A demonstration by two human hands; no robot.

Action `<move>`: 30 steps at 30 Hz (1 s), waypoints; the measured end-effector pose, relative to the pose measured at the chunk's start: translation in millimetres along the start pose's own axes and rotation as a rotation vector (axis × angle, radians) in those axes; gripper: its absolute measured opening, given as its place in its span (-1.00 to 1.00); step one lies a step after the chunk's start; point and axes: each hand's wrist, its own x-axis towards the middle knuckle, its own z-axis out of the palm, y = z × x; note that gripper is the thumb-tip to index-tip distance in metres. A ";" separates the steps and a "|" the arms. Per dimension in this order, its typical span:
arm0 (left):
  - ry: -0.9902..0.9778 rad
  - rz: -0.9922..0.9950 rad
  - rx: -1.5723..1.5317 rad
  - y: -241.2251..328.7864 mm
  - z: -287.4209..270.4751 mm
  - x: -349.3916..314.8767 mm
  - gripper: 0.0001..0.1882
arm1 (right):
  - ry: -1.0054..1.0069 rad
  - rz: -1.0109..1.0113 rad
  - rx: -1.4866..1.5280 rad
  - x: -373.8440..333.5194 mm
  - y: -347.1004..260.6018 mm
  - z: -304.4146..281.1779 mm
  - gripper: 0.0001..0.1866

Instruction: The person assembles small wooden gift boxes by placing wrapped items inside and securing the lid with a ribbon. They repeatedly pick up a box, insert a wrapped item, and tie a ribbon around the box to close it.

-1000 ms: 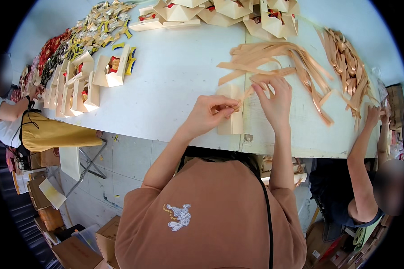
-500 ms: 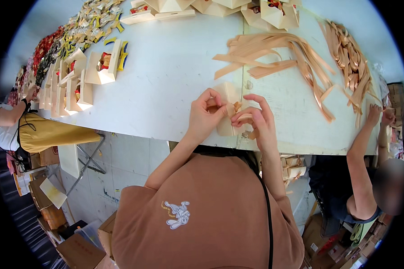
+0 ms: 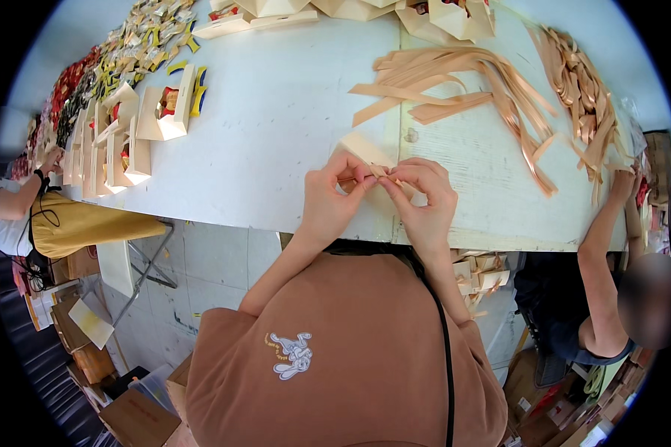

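Both hands meet at the near edge of the white table (image 3: pixel 276 127), just in front of the person's brown shirt (image 3: pixel 335 357). The left hand (image 3: pixel 334 200) is curled, its thumb and forefinger pinched on one end of a short strip of tan ribbon (image 3: pixel 386 176). The right hand (image 3: pixel 425 201) is curled the same way and pinches the other end, so the fingertips of the two hands almost touch over the strip. Under and just beyond the hands lies a small cream paper box (image 3: pixel 365 153), partly hidden by the fingers; whether the ribbon is joined to it cannot be told. Farther away and to the right a loose heap of long tan ribbons (image 3: pixel 455 82) spreads over the table, and at the far right lies a second pile of ribbon pieces (image 3: pixel 581 82). To the far left stand rows of open cream boxes (image 3: pixel 119 141). Another person's arm (image 3: pixel 608 231) reaches up to the table edge on the right, and someone else's arm (image 3: pixel 19 201) shows at the left.
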 end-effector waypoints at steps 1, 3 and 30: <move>0.016 0.015 0.034 2.8 1.5 -1.2 -0.81 | 0.029 -0.019 -0.032 -1.6 -2.1 0.4 -0.81; 0.048 0.045 0.102 7.9 5.0 -2.1 -0.81 | 0.036 -0.050 -0.019 -4.2 -4.5 0.8 -0.82; -0.857 -0.175 -0.311 -7.6 38.1 -5.6 -0.57 | 0.191 0.441 0.007 -144.5 -35.4 -225.4 -0.85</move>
